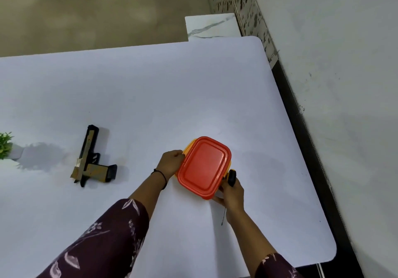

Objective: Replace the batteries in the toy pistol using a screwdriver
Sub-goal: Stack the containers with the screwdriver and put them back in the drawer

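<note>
A white desk [150,83] fills most of the head view. Toward its near right part sits a yellow-orange plastic box [189,146] with a red lid [205,166] on top. The lid covers nearly all of the box, so only a thin yellow rim shows along the far-left and right edges.

The left hand [172,162] is at the box's left side, fingers curled against the rim where lid and box meet, gripping that edge. A thin black band [162,175] circles its wrist.

The right hand [233,193] is at the near right corner of the box. It is closed around a screwdriver [232,176], whose black handle sticks up past the thumb, just beside the lid's right edge. The thin metal shaft points back toward the person under the wrist. The fingers of this hand also touch the corner of the box.

The toy pistol [90,159], black and tan, lies flat on the desk well to the left of the box, apart from both hands. Its muzzle points away and its grip points right.

At the desk's far left edge a small green plant [4,145] is partly in view. Both forearms wear dark maroon sleeves [97,241] with a pale leaf print.
</note>
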